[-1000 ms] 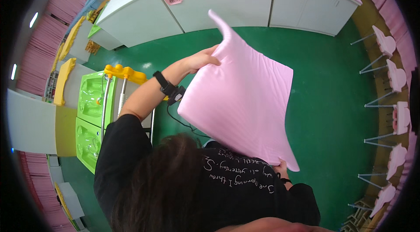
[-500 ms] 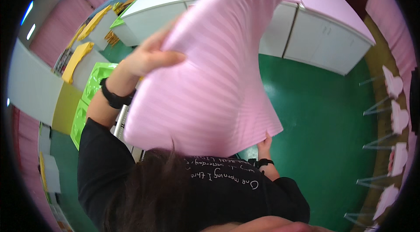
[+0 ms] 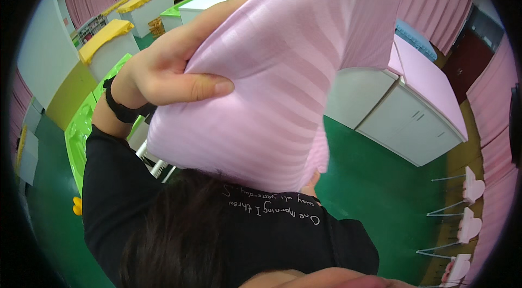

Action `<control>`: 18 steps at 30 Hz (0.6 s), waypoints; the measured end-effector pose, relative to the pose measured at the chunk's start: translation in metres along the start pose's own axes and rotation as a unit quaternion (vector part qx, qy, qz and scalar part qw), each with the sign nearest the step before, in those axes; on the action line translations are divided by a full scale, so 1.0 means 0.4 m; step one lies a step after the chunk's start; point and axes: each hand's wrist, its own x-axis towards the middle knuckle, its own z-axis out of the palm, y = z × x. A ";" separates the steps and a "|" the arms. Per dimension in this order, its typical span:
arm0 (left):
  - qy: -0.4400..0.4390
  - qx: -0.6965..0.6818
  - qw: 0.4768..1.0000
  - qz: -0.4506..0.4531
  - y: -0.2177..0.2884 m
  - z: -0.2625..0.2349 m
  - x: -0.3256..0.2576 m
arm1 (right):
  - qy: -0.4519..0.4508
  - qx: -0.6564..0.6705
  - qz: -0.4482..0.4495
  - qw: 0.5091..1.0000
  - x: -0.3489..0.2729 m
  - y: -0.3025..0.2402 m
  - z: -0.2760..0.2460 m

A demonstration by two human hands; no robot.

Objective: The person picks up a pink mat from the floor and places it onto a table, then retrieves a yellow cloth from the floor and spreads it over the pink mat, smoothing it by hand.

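A pink cloth [image 3: 261, 108] with satin-like stripes hangs spread out in front of my chest, its upper part running out past the top of the view. My left hand [image 3: 171, 73] is raised and grips its left edge, with the thumb lying on the near face and the fingers behind the fabric. Lower down, my right hand [image 3: 311, 182] is at the cloth's bottom right corner. Most of that hand is covered by the folds, though the fingers appear closed on the fabric.
White cabinets [image 3: 402, 119] with pink tops stand ahead to the right. Green moulded units [image 3: 81, 136] and yellow-covered white units [image 3: 106, 38] are on the left. Folding chairs [image 3: 470, 228] line the right wall beside pink curtains [image 3: 492, 125]. The floor [image 3: 370, 174] is green.
My left hand, still on the cloth, has come closer to the view. The bottom right corner has moved left and folded inward with my right hand. The room has shifted as my head turned.
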 end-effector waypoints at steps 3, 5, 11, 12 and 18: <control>0.086 0.029 0.996 -0.011 -0.044 -0.038 -0.025 | -0.031 0.057 0.063 0.996 0.241 0.100 -0.062; 0.223 -0.014 0.972 -0.069 -0.101 -0.050 -0.087 | -0.041 0.059 0.047 0.996 0.365 0.094 -0.027; 0.460 -0.005 0.873 -0.162 -0.156 -0.073 -0.150 | -0.123 0.022 -0.017 0.992 0.488 -0.027 0.219; 0.468 0.001 0.868 -0.167 -0.166 -0.071 -0.146 | -0.126 0.018 -0.005 0.992 0.503 -0.046 0.244; 0.533 -0.007 0.835 -0.138 -0.331 -0.103 -0.167 | -0.107 -0.019 -0.080 0.991 0.653 -0.218 0.395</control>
